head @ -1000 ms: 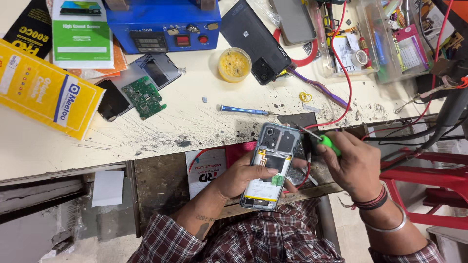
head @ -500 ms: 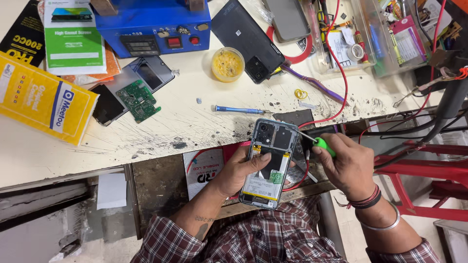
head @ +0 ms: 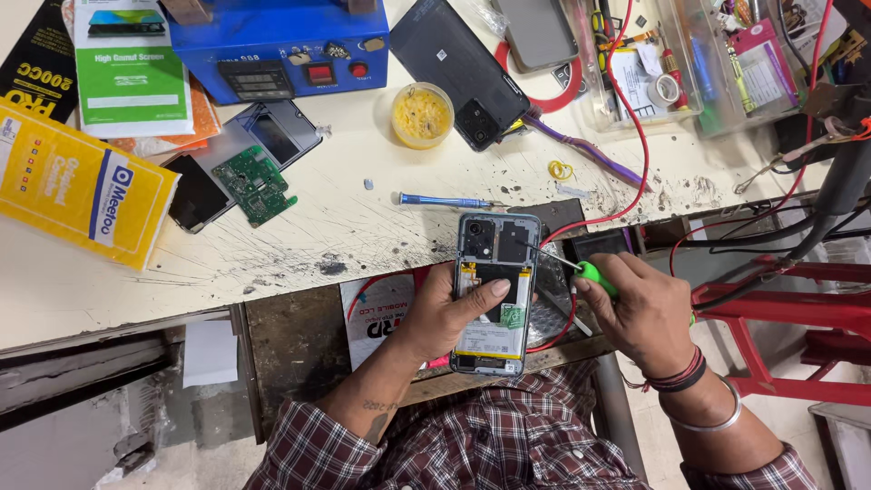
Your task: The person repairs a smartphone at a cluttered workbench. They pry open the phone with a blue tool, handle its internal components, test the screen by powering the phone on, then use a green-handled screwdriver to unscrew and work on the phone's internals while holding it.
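Green handle: we pinch a small screwdriver [head: 590,274] in our right hand [head: 640,308], fingers curled tight around its green grip, thin metal tip pointing left at the phone's upper right edge.
Phone: an opened phone [head: 493,290] with its back cover off lies face down in our left hand [head: 445,313], held just past the front edge of the bench, above our checked shirt [head: 490,445].
Left fingers: our thumb presses flat across the battery area, the other fingers wrapped under the body and hidden from us.
Phone insides: we see dark camera modules at the top and a pale battery below with a small green sticker.
Bench: a scratched white worktop [head: 363,227] stretches beyond the phone.
Near the phone: a blue screwdriver [head: 445,201] lies just above it on the worktop.
Further off: we see a green circuit board [head: 256,184], a yellow cup [head: 422,115], a black phone [head: 463,68], a blue machine [head: 281,45] and a yellow box [head: 77,181].
Wires: a red cable [head: 635,136] runs down from the clear trays toward our right hand.
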